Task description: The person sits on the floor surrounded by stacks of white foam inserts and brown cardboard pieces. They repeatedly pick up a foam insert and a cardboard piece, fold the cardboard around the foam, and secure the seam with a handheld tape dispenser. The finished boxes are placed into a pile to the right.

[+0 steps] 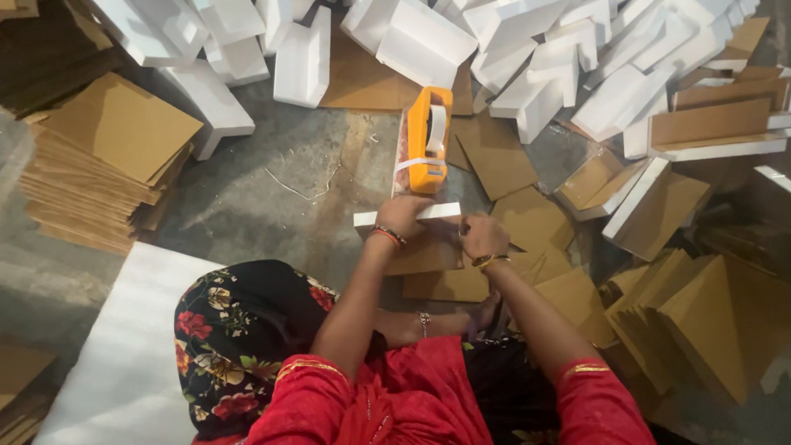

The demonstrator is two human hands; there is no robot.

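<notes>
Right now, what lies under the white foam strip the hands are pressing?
Under the white foam strip lies a brown cardboard sheet, resting on more cardboard pieces. The left hand and right hand cover part of the strip; the floor beneath the cardboard is hidden.

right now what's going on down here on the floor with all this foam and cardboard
A person sits on the concrete floor, both hands on a small bundle of a white foam strip and brown cardboard pieces. The left hand grips the bundle's left end; the right hand presses down beside it. An orange tape dispenser lies just beyond the hands. White foam blocks are heaped ahead, and flat cardboard sheets are stacked on the left.
</notes>
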